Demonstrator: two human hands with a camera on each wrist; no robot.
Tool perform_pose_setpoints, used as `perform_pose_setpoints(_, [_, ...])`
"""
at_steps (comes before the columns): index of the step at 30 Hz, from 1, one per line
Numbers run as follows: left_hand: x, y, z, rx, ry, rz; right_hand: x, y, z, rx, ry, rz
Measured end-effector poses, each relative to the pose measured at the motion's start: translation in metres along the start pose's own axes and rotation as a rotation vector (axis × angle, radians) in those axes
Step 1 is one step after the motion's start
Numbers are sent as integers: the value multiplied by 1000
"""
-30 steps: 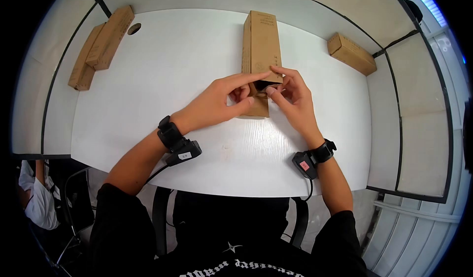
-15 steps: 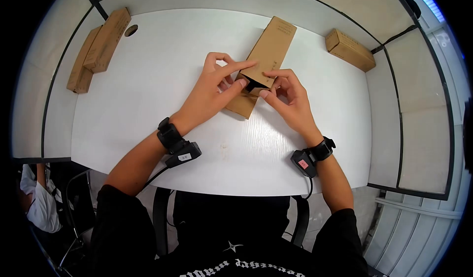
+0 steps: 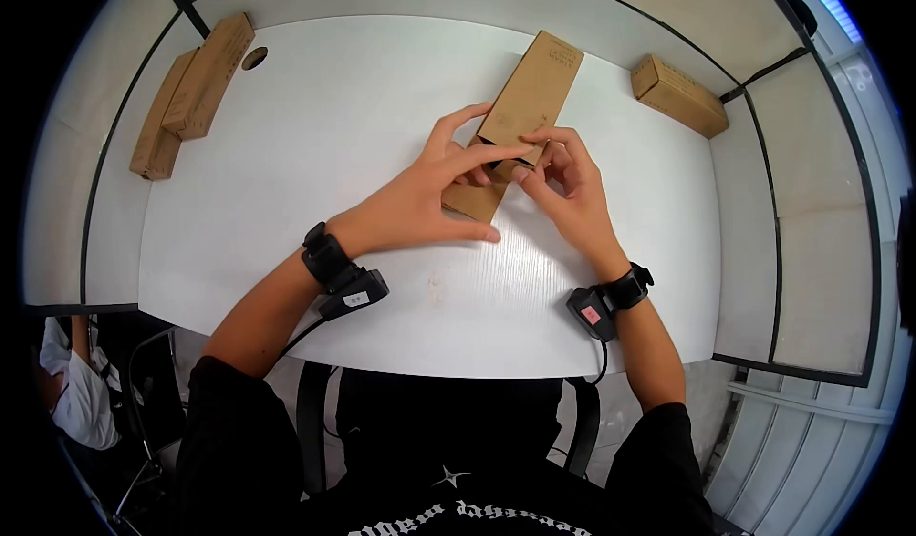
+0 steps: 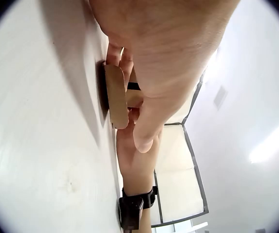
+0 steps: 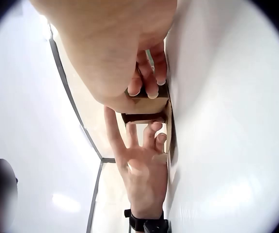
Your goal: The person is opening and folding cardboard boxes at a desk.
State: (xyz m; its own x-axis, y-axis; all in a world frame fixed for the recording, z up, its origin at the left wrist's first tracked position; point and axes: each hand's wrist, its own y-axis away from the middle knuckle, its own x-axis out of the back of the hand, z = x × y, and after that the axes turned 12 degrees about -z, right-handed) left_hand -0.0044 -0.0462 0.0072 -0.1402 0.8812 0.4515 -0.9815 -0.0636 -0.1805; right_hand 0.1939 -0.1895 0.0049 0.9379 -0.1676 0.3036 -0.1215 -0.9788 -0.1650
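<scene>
A long cardboard box [image 3: 530, 88] lies slanted on the white table, its near end partly open and an end flap [image 3: 474, 201] spread toward the person. The left hand [image 3: 420, 193] spans that end: its index finger reaches across the opening, other fingers touch the left side, and the thumb stands apart over the table. At the right corner the right hand [image 3: 572, 193] pinches the box edge between thumb and fingers. In the right wrist view, a small side flap [image 5: 151, 105] shows beside the right hand's fingertips. The box's inside is mostly hidden.
Two cardboard boxes [image 3: 205, 78] lie side by side at the table's back left, near a round hole [image 3: 254, 58]. Another box [image 3: 679, 97] lies at the back right. Low panels [image 3: 744, 221] border the table. A seated person [image 3: 81, 393] shows at far left.
The box has turned so its far end points to the right. The left thumb has come off the box end, and the left index finger now stretches across the opening.
</scene>
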Motion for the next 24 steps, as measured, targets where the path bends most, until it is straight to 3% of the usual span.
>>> perform_pose_setpoints(9, [12, -3, -2, 19, -209, -65, 2, -1, 3, 4, -11, -4])
perform_pose_setpoints(18, [14, -1, -3, 35, -31, 188, 0, -1, -1, -7, -31, -6])
perform_pose_setpoints(24, [11, -3, -8, 104, 45, 238, 0, 1, -3, -1, -30, -68])
